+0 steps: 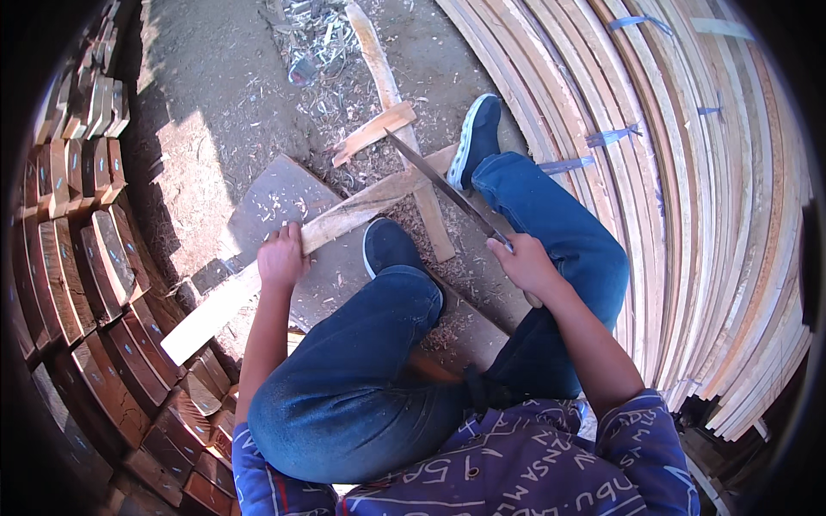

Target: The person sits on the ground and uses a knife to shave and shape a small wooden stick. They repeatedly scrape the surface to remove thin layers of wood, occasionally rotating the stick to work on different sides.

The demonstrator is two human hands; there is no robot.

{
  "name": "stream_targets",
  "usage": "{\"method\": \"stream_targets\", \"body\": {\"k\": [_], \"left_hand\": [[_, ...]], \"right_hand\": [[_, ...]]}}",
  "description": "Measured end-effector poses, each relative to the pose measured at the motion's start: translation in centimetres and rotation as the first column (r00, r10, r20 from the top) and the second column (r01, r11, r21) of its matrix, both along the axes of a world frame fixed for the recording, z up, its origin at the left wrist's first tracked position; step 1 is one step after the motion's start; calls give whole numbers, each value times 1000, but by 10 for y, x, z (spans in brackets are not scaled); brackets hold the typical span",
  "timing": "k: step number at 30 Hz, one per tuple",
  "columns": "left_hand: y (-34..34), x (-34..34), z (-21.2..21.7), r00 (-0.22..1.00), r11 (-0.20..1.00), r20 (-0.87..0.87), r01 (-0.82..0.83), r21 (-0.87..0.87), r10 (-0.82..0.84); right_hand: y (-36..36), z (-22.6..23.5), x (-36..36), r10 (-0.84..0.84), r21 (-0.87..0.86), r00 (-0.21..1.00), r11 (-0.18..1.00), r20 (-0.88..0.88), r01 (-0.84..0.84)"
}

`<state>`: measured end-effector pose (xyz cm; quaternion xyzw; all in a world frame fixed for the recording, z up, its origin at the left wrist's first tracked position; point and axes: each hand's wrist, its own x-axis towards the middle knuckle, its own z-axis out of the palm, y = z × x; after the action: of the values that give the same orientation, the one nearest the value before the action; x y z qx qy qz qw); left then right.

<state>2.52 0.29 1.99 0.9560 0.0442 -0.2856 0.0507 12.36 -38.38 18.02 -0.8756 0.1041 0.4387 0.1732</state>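
My left hand (282, 255) is wrapped over a long, pale wooden board (348, 215), which slants from the lower left to the upper right. In my right hand (525, 268) is a machete (443, 187) with a long, dark, narrow blade; the butt of its handle pokes out below my fist. The blade points up and to the left, passing over the board's far end. I cannot tell whether it touches the wood. Beneath that end lies a thin wooden strip (376, 60), with a short wood piece (372, 135) across it.
My shoes (394, 248) are on either side of the board's far part. A flat dark slab (280, 193) with shavings lies under the board. Bundled planks (602, 112) curve along the right; stacked reddish timber (95, 249) fills the left. Wood scraps (323, 39) litter the ground ahead.
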Motion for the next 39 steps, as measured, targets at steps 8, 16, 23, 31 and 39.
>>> {"method": "stream_targets", "body": {"k": [8, 16, 23, 31, 39], "left_hand": [[48, 6, 131, 994, 994, 68, 78, 80, -83], [67, 1, 310, 922, 976, 332, -158, -152, 201], [-11, -29, 335, 977, 988, 168, -117, -104, 133], [-87, -13, 322, 989, 990, -32, -144, 10, 144], [-52, 16, 180, 909, 956, -326, -194, 219, 259]], "right_hand": [[-4, 86, -86, -506, 465, 855, 733, -115, 497], [-11, 130, -94, -482, 681, 874, 622, -54, 386], [-32, 168, -85, -472, 769, 881, 555, -23, 317], [-47, 132, -84, -489, 763, 844, 453, -219, 461], [-62, 132, -72, -469, 702, 834, 487, -291, 519]]}}
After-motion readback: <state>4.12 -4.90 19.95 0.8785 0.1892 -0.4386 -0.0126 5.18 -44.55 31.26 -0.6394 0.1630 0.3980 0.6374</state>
